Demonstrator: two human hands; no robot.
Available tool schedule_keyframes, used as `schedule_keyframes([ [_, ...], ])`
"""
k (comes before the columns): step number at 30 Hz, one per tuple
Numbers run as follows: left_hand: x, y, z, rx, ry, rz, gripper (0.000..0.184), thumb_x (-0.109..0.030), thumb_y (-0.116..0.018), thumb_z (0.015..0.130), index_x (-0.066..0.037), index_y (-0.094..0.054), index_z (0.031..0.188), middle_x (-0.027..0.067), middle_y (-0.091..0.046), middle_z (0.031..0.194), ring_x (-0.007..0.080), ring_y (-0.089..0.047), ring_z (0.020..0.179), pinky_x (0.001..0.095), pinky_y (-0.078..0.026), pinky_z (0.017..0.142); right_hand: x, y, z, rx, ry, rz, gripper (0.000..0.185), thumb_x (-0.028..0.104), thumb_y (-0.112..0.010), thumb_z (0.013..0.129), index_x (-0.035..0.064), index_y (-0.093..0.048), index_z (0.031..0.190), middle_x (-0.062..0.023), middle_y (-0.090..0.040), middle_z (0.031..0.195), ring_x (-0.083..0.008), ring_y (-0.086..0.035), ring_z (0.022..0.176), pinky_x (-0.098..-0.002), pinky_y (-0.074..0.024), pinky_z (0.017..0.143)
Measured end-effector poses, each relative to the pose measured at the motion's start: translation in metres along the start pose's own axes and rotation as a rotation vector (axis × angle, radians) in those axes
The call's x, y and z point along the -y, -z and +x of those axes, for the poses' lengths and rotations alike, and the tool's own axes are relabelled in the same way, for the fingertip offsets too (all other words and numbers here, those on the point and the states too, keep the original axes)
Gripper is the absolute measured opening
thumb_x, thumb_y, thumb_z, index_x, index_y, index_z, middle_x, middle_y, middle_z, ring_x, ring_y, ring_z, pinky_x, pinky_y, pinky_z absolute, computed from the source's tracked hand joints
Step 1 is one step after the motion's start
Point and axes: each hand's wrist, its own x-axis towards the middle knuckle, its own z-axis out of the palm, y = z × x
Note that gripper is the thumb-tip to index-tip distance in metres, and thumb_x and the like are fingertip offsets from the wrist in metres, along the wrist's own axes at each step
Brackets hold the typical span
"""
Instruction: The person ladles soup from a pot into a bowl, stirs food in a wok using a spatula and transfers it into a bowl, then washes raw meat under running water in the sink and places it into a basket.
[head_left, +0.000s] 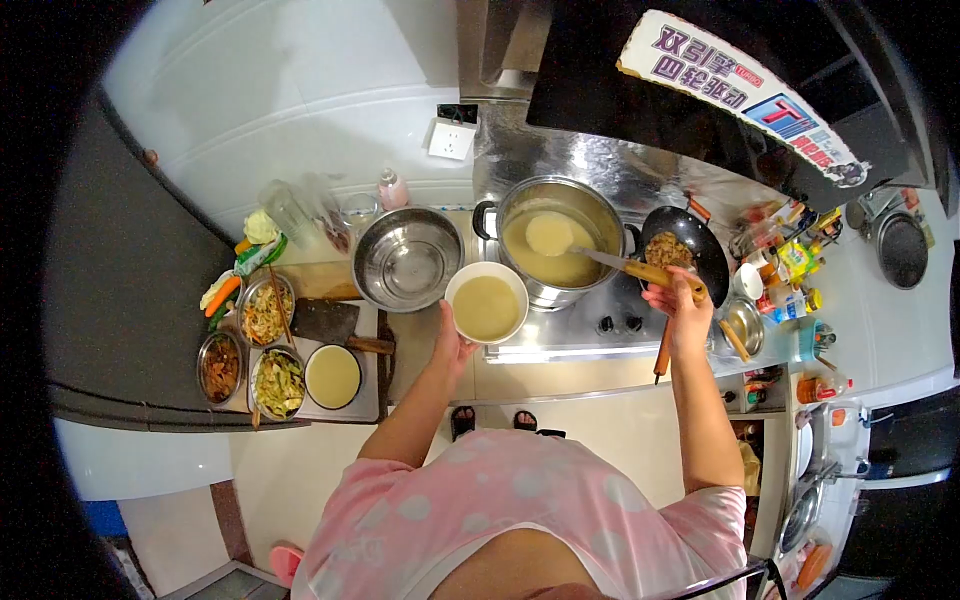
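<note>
My left hand (455, 342) holds a white bowl (487, 304) of pale yellowish liquid by its left side, just in front of the large steel pot (517, 200). In my right hand (684, 303) is the wooden handle of a ladle (640, 269). The ladle's round scoop, full of pale liquid, is over the pot, which holds the same kind of liquid. To the pot's right stands a dark wok (712, 262) with brown food in it. An empty steel basin (408, 260) sits to the left of the pot.
Several dishes of food, a cleaver (325, 320) and a second bowl of pale liquid (333, 377) stand at the left. Vegetables (262, 228) lie by the left wall. Seasoning bottles (797, 260) and a small steel bowl (744, 322) are at the right.
</note>
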Motion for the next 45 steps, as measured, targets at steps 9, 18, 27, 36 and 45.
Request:
schedule_keyframes([
  [9,-0.015,-0.020,-0.020,-0.022,0.004,0.009,0.075,-0.069,-0.026,0.084,-0.016,-0.026,0.137,0.0082,-0.038,0.136,0.0260,-0.039,0.125,0.0488,-0.032,0.102,0.027,-0.002,-0.040,0.102,-0.042,-0.024,0.027,0.021,-0.046,0.092,-0.0017,-0.053,0.104,-0.0168,-0.064,0.076,-0.0223,-0.065,0.063,-0.0267,-0.0512,0.057],
  [18,-0.015,-0.011,-0.021,-0.003,-0.054,-0.047,0.072,-0.066,-0.026,0.086,-0.015,-0.026,0.137,0.0090,-0.039,0.135,0.0257,-0.043,0.121,0.0466,-0.038,0.098,-0.025,-0.003,-0.075,0.475,0.001,-0.092,0.017,0.006,-0.058,0.085,-0.0010,-0.058,0.101,-0.0123,-0.064,0.088,-0.0196,-0.064,0.077,-0.0294,-0.0510,0.073],
  [27,-0.007,-0.002,-0.007,0.033,-0.049,-0.108,0.072,-0.067,-0.029,0.085,-0.014,-0.030,0.135,0.0087,-0.041,0.134,0.0251,-0.044,0.121,0.0452,-0.039,0.097,-0.003,0.013,-0.073,0.641,0.351,-0.398,0.020,-0.004,-0.061,0.076,0.0027,-0.063,0.094,-0.0123,-0.063,0.096,-0.0249,-0.062,0.088,-0.0303,-0.0480,0.077],
  [36,-0.010,-0.007,-0.013,0.001,-0.047,-0.078,0.076,-0.069,-0.031,0.083,-0.015,-0.028,0.136,0.0075,-0.040,0.135,0.0252,-0.042,0.123,0.0472,-0.034,0.101,-0.016,0.010,-0.024,0.096,-0.117,0.227,0.033,0.025,-0.053,0.090,-0.0011,-0.050,0.109,-0.0171,-0.063,0.086,-0.0229,-0.066,0.072,-0.0277,-0.0543,0.061],
  [45,-0.010,0.008,-0.009,0.083,-0.021,-0.067,0.075,-0.070,-0.026,0.083,-0.016,-0.030,0.136,0.0071,-0.043,0.132,0.0237,-0.043,0.122,0.0433,-0.037,0.098,-0.092,-0.017,0.035,0.141,0.256,-0.387,0.018,0.002,-0.059,0.083,0.0018,-0.060,0.101,-0.0094,-0.065,0.093,-0.0119,-0.062,0.081,-0.0241,-0.0481,0.072],
])
